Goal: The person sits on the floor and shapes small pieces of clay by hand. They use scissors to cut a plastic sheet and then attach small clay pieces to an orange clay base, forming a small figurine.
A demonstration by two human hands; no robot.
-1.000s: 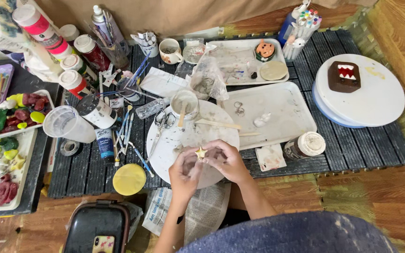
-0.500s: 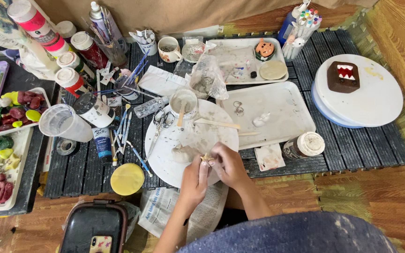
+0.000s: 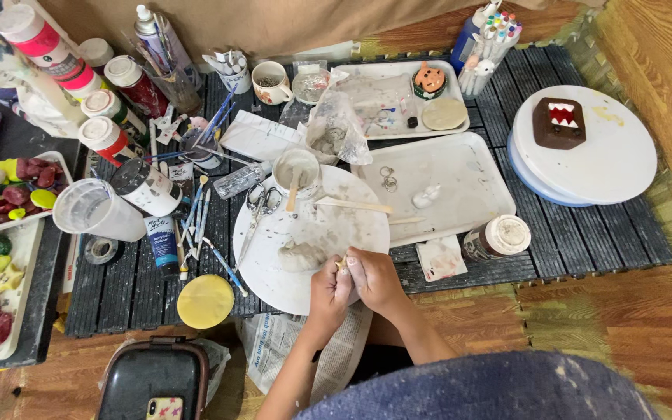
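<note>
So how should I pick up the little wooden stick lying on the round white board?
Pinch the wooden stick near its bare right end, coming from above. It lies flat on the round white board, and its left tip sits close to the cup, so there's less room there.

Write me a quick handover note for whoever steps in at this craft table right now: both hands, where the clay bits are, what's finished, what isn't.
Left hand and right hand: pressed together over the near edge of the round white board, pinching a tiny yellowish piece, mostly hidden.
Grey clay lump: on the board, just left of the hands.
Cup with stick: at the board's far edge.
Done, apparently: brown toothy block on the turntable.
Left: the small piece is not yet set down; the lump looks unshaped.
</note>
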